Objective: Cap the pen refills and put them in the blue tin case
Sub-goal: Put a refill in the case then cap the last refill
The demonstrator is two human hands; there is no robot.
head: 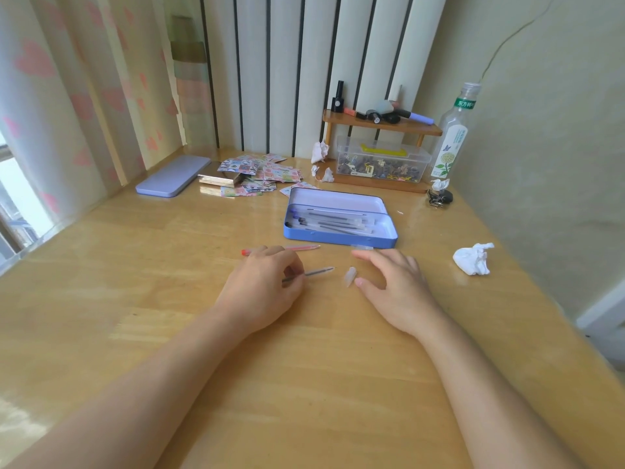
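The open blue tin case (338,239) lies on the wooden desk ahead of my hands, with several capped refills (333,222) inside. My left hand (262,289) pinches a dark uncapped refill (319,272), its tip pointing right. A small clear cap (350,276) lies on the desk just beyond that tip, beside the thumb of my right hand (395,286), which hovers with fingers spread and holds nothing. A red refill (297,248) lies behind my left hand. Another clear cap (362,247) sits against the tin's front edge.
The tin's lid (172,176) lies at the far left next to scattered stickers (260,174). A crumpled tissue (473,258) sits to the right. A clear box (382,162), a small wooden shelf (382,125), a bottle (453,137) and keys (439,197) stand at the back right.
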